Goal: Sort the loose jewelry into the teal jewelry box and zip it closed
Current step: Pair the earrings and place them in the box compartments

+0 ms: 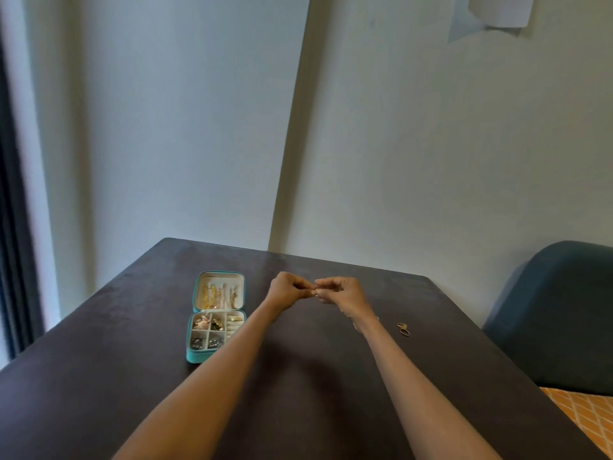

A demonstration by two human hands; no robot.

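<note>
The teal jewelry box [196, 356] lies open on the dark table, left of my arms. Its lid holds gold chains and its base has several compartments with small pieces. My left hand [288, 290] and my right hand [338, 292] meet above the table, right of the box, fingertips together. Both pinch one small gold piece of jewelry [315, 291], too small to identify. Two gold rings [403, 329] lie loose on the table to the right of my right forearm.
The dark table [132, 376] ends at a pale wall behind. A dark blue chair [560, 313] stands at the right edge, with orange patterned fabric [587, 413] below it. A dark window frame [13, 227] runs down the left.
</note>
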